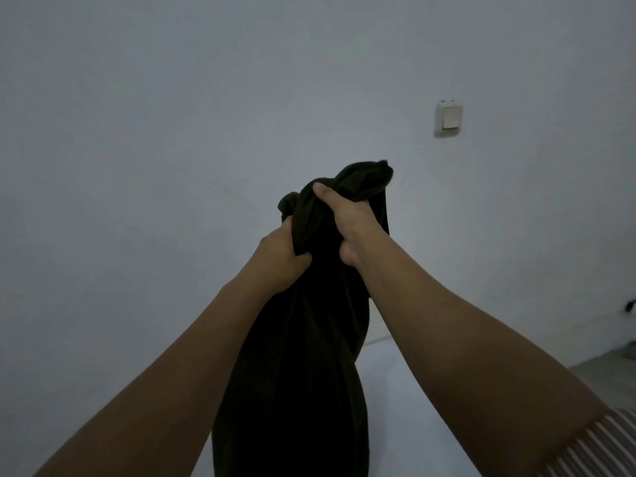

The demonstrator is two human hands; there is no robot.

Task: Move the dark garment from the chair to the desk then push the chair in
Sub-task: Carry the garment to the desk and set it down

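The dark garment [309,356] hangs bunched in a long column in front of me, held up high against the wall. My left hand [282,259] is closed around its left side just below the top. My right hand [347,218] grips the bunched top a little higher, thumb across the cloth. The garment's lower end runs out of the bottom of the frame. A pale flat surface [395,390], possibly the desk, shows behind the garment at lower right. The chair is not in view.
A plain pale wall [172,132] fills most of the view, with a white switch plate [448,119] at upper right. A strip of floor [605,363] and a dark small object [624,306] near the wall show at the right edge.
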